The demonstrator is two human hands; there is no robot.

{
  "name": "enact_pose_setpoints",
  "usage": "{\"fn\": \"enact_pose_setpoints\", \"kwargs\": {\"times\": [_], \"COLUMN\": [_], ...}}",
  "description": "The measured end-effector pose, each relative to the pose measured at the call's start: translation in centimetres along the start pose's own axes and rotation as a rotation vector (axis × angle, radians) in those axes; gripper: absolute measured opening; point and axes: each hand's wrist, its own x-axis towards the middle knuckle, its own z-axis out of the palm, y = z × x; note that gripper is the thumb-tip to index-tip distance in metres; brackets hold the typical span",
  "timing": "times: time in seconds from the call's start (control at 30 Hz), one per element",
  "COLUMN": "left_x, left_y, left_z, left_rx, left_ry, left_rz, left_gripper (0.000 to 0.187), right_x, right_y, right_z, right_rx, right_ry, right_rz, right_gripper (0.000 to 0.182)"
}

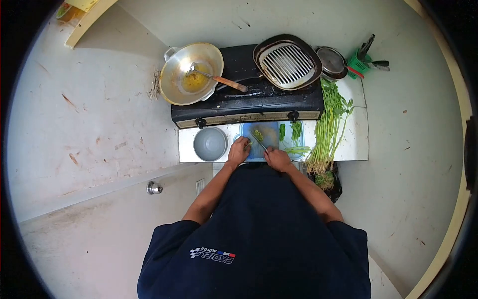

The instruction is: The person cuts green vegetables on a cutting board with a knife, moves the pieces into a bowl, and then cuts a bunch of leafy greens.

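Observation:
My right hand (277,158) is closed around the handle of a knife (259,142), whose blade slants up and left over a blue cutting board (272,133). Small chopped green pieces (257,135) lie by the blade's tip. At the board's left edge my left hand (240,151) has its fingers bent together around thin green stalks (249,143), mostly hidden by the fingers. Some cut green leaves (296,130) and pale stalks (297,149) rest on the right side of the board.
A grey bowl (210,144) stands left of the board. Behind is a black stove (239,105) with a wok (172,74), a wooden-handled utensil (229,83) and a grill pan (288,65). Long leafy greens (326,129) with roots lie at right, near a green utensil basket (357,64).

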Motion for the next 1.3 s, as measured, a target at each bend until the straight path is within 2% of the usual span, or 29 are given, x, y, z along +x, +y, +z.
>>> {"fn": "enact_pose_setpoints", "kwargs": {"times": [0.17, 0.47, 0.77, 0.87, 1.07, 1.17, 1.27, 1.3], "left_x": [0.0, -0.6, -1.0, -1.5, -1.7, -1.8, -1.7, -1.9], "left_y": [0.5, 0.8, 0.7, 1.0, 1.4, 1.7, 1.3, 1.4], "left_z": [0.0, 1.1, 2.0, 2.1, 2.6, 2.4, 2.5, 2.5], "left_rx": [-0.015, -0.006, 0.056, 0.085, 0.1, 0.118, 0.092, 0.078], "left_ry": [0.022, 0.112, 0.173, 0.204, 0.266, 0.265, 0.274, 0.274], "left_rz": [-0.014, -0.036, -0.055, -0.089, -0.081, -0.061, -0.067, -0.083], "left_gripper": [0.018, 0.014, 0.01, 0.008, 0.008, 0.008, 0.008, 0.009], "right_x": [-0.2, -1.3, 1.8, 0.4, -0.3, 2.2, 2.4, 2.1], "right_y": [-0.1, -1.7, -1.2, -1.7, -1.3, -1.4, -1.8, -1.6], "right_z": [1.3, 0.9, 4.5, 2.8, 2.8, 4.2, 3.5, 3.3], "right_rx": [0.036, -0.043, -0.089, -0.086, -0.117, -0.139, -0.086, -0.096], "right_ry": [0.019, 0.005, 0.151, 0.015, 0.004, 0.086, 0.072, 0.064], "right_rz": [-0.057, -0.009, -0.092, -0.035, -0.035, -0.058, -0.092, -0.098], "right_gripper": [0.039, 0.036, 0.035, 0.029, 0.022, 0.024, 0.035, 0.033]}}
